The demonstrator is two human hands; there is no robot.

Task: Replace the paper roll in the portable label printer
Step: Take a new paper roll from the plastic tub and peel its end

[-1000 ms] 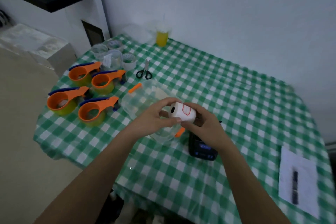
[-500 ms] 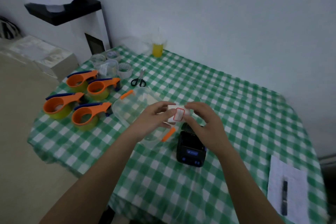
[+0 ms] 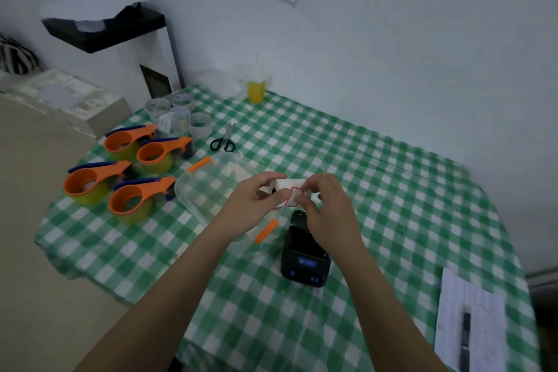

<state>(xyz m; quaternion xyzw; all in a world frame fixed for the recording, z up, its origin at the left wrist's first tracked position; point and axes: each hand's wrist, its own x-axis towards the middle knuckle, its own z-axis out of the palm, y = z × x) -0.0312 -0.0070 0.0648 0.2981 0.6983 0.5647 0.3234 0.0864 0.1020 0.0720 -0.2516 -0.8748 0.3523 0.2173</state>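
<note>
You had turned the paper roll (image 3: 287,190) in both hands (image 3: 256,199), right hand (image 3: 326,205) now pinching its red-edged label (image 3: 294,195), above the printer (image 3: 303,251); loading seemed close.

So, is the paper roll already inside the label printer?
No, the paper roll is held up between the left hand and the right hand, above the label printer standing on the table.

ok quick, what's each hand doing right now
Left hand: closed on the white paper roll, held above the table.
Right hand: fingertips pinching the red-edged label at the roll's loose end.
</note>
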